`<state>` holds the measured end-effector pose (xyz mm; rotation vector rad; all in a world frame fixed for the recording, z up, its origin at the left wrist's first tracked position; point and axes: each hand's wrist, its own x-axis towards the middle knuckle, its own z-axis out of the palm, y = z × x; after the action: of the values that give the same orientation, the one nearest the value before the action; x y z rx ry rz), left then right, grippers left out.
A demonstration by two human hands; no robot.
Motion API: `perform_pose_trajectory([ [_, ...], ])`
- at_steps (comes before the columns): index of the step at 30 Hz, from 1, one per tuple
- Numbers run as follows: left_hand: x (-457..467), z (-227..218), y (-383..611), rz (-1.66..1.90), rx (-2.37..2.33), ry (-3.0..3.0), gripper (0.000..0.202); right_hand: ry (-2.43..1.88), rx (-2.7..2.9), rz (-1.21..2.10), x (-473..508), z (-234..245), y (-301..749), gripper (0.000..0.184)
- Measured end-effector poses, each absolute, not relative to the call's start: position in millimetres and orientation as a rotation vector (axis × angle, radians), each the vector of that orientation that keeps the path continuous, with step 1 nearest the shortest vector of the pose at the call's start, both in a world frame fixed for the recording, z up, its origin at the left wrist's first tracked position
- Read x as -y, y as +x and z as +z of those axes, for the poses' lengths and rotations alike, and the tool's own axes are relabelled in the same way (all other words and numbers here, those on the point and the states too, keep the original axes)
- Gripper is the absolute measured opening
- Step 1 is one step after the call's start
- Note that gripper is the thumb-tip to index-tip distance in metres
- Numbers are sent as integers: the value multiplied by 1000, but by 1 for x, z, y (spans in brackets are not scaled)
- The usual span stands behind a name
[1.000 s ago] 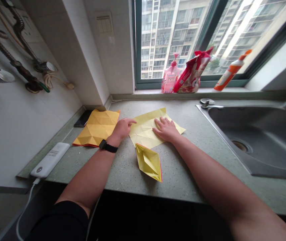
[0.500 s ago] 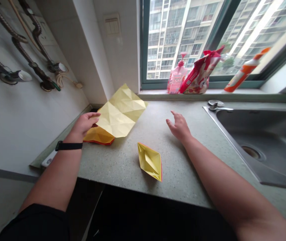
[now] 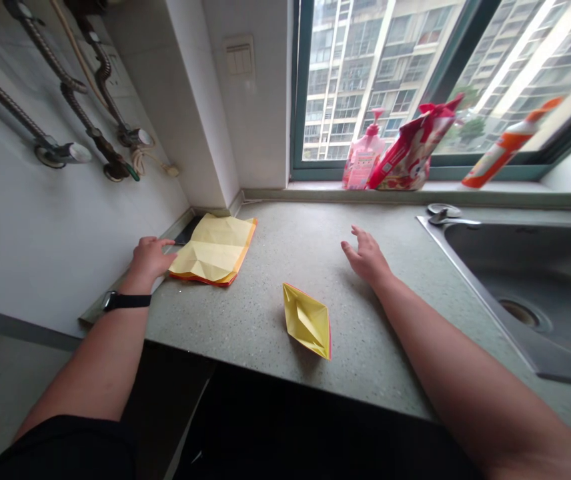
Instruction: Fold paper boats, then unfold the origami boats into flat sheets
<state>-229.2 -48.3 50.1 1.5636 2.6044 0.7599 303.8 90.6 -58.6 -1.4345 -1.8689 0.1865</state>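
A creased pale yellow sheet of paper (image 3: 210, 248) lies on a stack of orange and yellow paper (image 3: 246, 248) at the left of the counter. At the stack's left edge is my left hand (image 3: 151, 259), thumb and fingers apart and nothing held between them. Whether its fingertips still touch the paper I cannot tell. A folded yellow paper boat (image 3: 308, 321) with a reddish outer side rests near the counter's front edge. Beyond it to the right, my right hand (image 3: 367, 257) is open over the counter, holding nothing.
To the right, a steel sink (image 3: 530, 280) is set into the grey speckled counter (image 3: 295, 247). A pink pump bottle (image 3: 364, 157), a red bag (image 3: 410, 153) and an orange-and-white bottle (image 3: 505, 150) stand on the windowsill. A dark flat object (image 3: 188, 230) lies partly under the papers.
The pale yellow sheet, held raised by my left hand before, now lies flat on the stack. My left hand has let go and drawn slightly left. The view has shifted a little.
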Motion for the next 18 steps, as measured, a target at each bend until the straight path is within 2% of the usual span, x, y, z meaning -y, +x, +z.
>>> perform_pose_trajectory([
  [2,37,45,-218,674,-2682,1780,43,-1422,1856,191,-91,-60,304,70],
  [5,17,33,-191,472,-2472,2006,53,-1412,1856,204,-91,-60,304,70],
  [10,-6,8,-153,86,-2294,2000,73,-1398,1868,209,-92,-62,307,67],
  [18,4,6,-145,-16,-2242,2044,79,-1400,1892,208,-94,-66,306,67],
])
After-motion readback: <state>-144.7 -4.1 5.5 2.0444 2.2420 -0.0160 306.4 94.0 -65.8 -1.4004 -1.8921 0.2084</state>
